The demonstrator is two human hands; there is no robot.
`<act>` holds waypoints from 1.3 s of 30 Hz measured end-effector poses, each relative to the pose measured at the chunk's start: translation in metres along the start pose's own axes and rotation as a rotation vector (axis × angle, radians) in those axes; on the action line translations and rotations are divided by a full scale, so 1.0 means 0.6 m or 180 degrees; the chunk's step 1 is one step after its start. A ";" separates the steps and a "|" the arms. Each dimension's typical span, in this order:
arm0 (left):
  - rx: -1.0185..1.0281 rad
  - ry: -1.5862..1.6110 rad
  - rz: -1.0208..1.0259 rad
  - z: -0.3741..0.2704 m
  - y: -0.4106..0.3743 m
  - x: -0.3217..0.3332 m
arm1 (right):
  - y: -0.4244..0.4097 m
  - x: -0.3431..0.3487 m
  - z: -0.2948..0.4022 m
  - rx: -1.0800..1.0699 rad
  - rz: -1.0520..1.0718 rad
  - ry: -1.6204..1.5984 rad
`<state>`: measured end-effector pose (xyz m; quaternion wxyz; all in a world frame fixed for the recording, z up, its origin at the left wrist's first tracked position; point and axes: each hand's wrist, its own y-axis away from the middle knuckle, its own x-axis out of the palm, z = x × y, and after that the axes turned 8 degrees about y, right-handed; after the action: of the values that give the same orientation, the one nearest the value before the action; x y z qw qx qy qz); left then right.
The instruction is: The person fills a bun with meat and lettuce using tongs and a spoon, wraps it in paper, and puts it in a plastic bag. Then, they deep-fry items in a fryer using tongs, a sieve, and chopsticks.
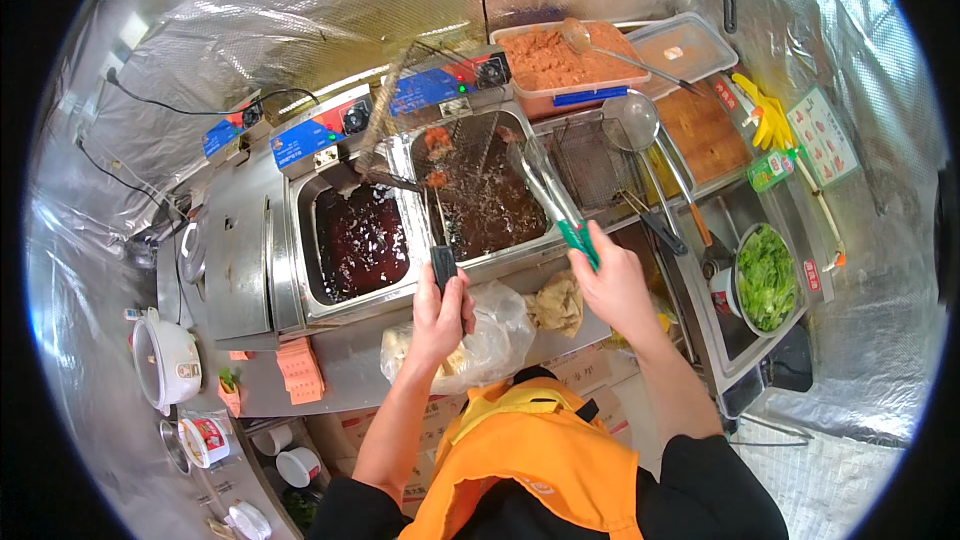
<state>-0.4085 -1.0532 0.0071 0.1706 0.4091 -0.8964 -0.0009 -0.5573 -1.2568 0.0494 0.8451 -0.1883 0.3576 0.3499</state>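
My left hand (441,311) grips the black handle of a wire-mesh fryer basket (379,124), which is tipped up on its side over the divide between two oil vats. In my right hand (615,281) are metal tongs with green grips (576,236); their tips reach over the right vat (491,221). Orange-red battered pieces (438,141) lie at the far left of that bubbling oil. The left vat (364,244) holds dark oil with a shiny surface. Whether the tong tips hold anything cannot be made out.
Behind the right vat stands a tub of orange-red marinated food (540,60) with a ladle (577,36). Another mesh basket (589,157) and a skimmer (634,121) lie to the right. Lettuce (766,277) fills a bowl at the sink. A plastic bag (495,330) sits before me.
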 end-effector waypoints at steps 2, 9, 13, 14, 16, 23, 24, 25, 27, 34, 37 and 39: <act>0.0033 -0.0118 0.0052 -0.008 -0.014 -0.001 | -0.042 0.046 -0.008 0.0250 0.0228 0.0337; 0.0273 -0.0193 0.0050 -0.031 -0.025 0.001 | -0.198 0.225 -0.038 0.0945 0.0369 0.0134; 0.0251 -0.0273 -0.0029 -0.038 -0.021 0.010 | -0.231 0.212 0.004 0.1185 0.0653 -0.0140; 0.0249 -0.0226 -0.0063 -0.036 -0.021 0.011 | -0.237 0.218 0.004 0.1172 0.0664 -0.0115; 0.0234 -0.0196 -0.0061 -0.030 -0.022 0.010 | -0.248 0.246 -0.008 0.1129 0.0518 -0.0057; 0.0277 -0.0012 -0.0005 -0.006 -0.028 -0.005 | -0.234 0.240 -0.012 0.0692 0.0169 0.0306; 0.0293 0.0010 -0.0003 -0.006 -0.028 -0.004 | -0.220 0.223 -0.012 0.0549 0.0041 0.0438; 0.0305 0.0040 -0.0008 -0.006 -0.027 -0.003 | -0.208 0.214 -0.025 0.0321 -0.0190 0.0486; 0.0239 -0.0013 0.0003 0.007 -0.031 -0.004 | -0.172 0.175 -0.040 0.0111 -0.0308 0.0573; 0.0242 -0.0302 0.0063 0.015 -0.045 0.007 | -0.050 0.050 0.042 -0.0457 -0.0286 0.0113; 0.0200 -0.0244 0.0141 0.002 -0.058 0.012 | -0.050 0.064 0.045 -0.0659 -0.0223 0.0440; 0.0212 -0.0109 0.0132 -0.019 -0.060 0.014 | -0.011 0.042 0.056 -0.0733 -0.0488 0.0227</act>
<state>-0.3839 -1.0819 0.0153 0.1414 0.3958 -0.9070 0.0255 -0.5240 -1.2305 0.0541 0.8289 -0.3231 0.3295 0.3162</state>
